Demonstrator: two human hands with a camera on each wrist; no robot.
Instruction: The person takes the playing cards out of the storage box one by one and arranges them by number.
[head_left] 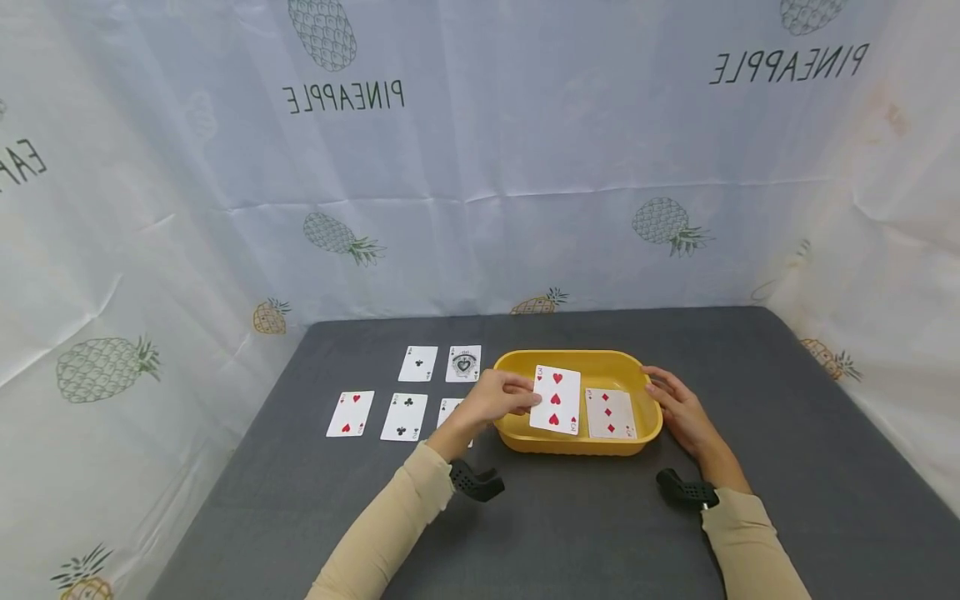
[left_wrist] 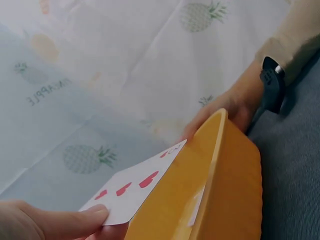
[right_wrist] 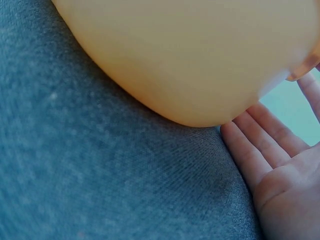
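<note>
My left hand point(head_left: 487, 402) pinches a three of hearts card point(head_left: 556, 400) by its left edge, thumb on its face. The card is held face up over the left half of a yellow tray point(head_left: 577, 447). In the left wrist view, the thumb point(left_wrist: 82, 220) presses the card's near corner beside the tray wall point(left_wrist: 235, 185). A three of diamonds point(head_left: 611, 413) lies face up in the tray's right half. At the tray's right end, my right hand point(head_left: 684, 417) touches the rim. Its fingers point(right_wrist: 255, 145) extend nearly straight along the outer wall in the right wrist view.
Left of the tray lie an ace of clubs point(head_left: 417, 364), an ornate ace point(head_left: 463, 364), a two of hearts point(head_left: 350, 414) and a two of clubs point(head_left: 404, 417). Another card point(head_left: 447, 408) is partly behind my left hand. A pineapple-print curtain point(head_left: 465, 250) hangs behind the dark table point(head_left: 570, 533).
</note>
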